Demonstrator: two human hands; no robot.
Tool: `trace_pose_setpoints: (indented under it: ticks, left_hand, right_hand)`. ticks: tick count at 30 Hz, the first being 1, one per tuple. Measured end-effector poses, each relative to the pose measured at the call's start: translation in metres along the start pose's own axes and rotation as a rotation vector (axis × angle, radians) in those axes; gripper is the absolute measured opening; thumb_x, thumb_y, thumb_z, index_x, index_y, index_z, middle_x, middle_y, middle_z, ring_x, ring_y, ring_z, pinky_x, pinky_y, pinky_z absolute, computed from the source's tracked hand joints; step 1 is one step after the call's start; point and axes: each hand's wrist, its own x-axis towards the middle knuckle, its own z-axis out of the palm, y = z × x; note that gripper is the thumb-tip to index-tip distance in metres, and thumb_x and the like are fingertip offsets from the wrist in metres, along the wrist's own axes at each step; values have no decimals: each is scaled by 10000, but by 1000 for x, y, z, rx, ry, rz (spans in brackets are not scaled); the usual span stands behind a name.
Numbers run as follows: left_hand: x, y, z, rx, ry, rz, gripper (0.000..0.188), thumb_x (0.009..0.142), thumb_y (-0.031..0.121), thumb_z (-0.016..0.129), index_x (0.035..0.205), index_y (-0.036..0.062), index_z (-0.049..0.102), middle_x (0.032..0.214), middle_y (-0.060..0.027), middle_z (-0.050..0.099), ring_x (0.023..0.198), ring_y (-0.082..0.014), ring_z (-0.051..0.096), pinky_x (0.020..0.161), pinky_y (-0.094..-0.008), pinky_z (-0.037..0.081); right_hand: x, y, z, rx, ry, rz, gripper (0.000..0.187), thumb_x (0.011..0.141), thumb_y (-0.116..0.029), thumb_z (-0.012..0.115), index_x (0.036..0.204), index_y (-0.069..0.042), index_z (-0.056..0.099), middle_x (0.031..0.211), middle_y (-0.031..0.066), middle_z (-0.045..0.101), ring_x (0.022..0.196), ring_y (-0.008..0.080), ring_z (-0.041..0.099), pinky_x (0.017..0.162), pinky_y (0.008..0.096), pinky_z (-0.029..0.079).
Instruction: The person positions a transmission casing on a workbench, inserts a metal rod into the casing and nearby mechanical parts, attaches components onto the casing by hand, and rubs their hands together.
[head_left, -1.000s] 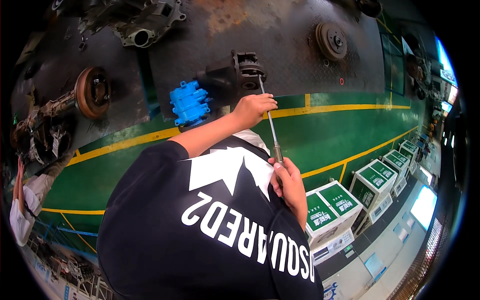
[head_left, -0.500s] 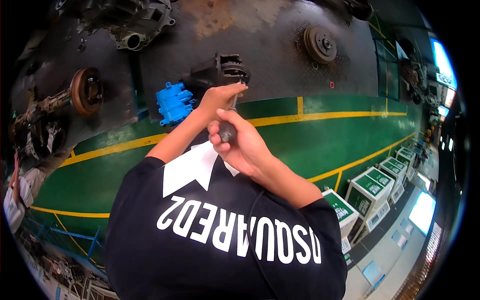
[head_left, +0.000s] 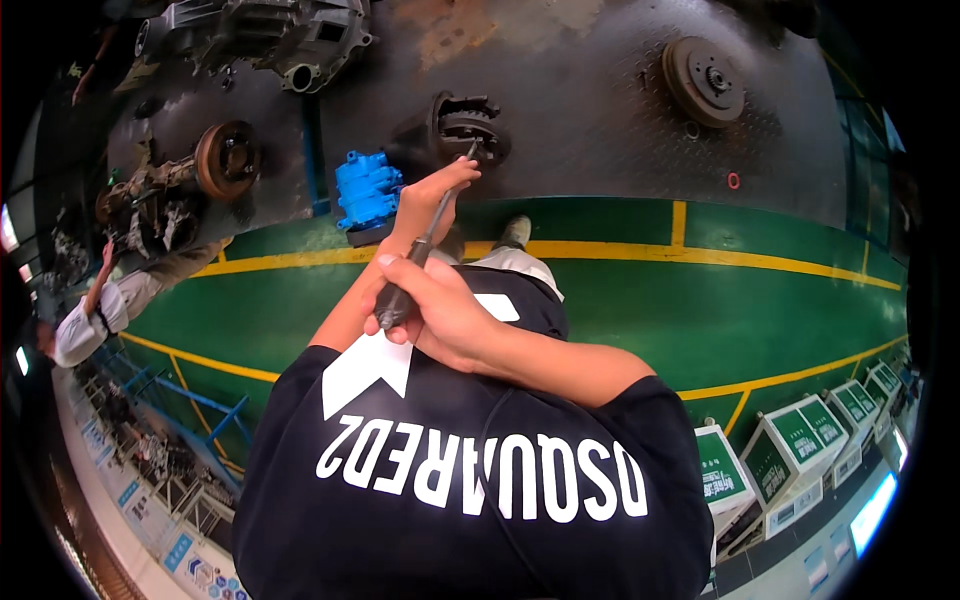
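Head view: right hand [head_left: 440,312] has its grip round the screwdriver [head_left: 400,298], left hand [head_left: 424,202] along the shaft, can't tell if gripping. Tip's at the differential housing [head_left: 468,124], far bench [head_left: 590,145]; keep it lined up.

Here's the right hand [head_left: 440,308] wrapped round a long screwdriver [head_left: 397,300], left hand [head_left: 424,200] up along its shaft, tip right at the dark metal housing [head_left: 440,128], blue casting [head_left: 367,190] sitting just left!
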Motion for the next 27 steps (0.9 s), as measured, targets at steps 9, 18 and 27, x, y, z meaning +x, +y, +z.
trace_pose_setpoints:
  ticks: [9, 18, 27]
  left_hand:
    - [-45, 21, -62, -120, -241, -509, 393, 1104, 108, 622, 1492, 45, 632, 1334, -161, 753, 1221, -297, 746, 1015, -383, 585]
    - [-139, 29, -177, -823, -213, -1009, 645, 1155, 534, 483, 1575, 46, 512, 1438, -192, 655, 1195, -282, 731, 968, -413, 633]
    - [-197, 44, -156, -77, -169, -641, 567, 1054, 193, 668, 1559, 6, 491, 1414, -282, 643, 1312, -431, 646, 1101, -448, 506]
  right_hand:
    - [41, 61, -54, -88, -37, 259, 305, 1162, -326, 563, 1205, -28, 611, 1094, 138, 765, 993, 273, 797, 760, 335, 649]
    - [125, 116, -93, -119, 3, 279, 358, 1177, -402, 504, 1263, -76, 625, 1172, 129, 762, 1106, 290, 766, 1034, 486, 613]
    - [131, 123, -92, -185, 283, 281, 239, 1096, -378, 632, 1070, -147, 686, 911, 29, 679, 896, 186, 662, 837, 399, 539]
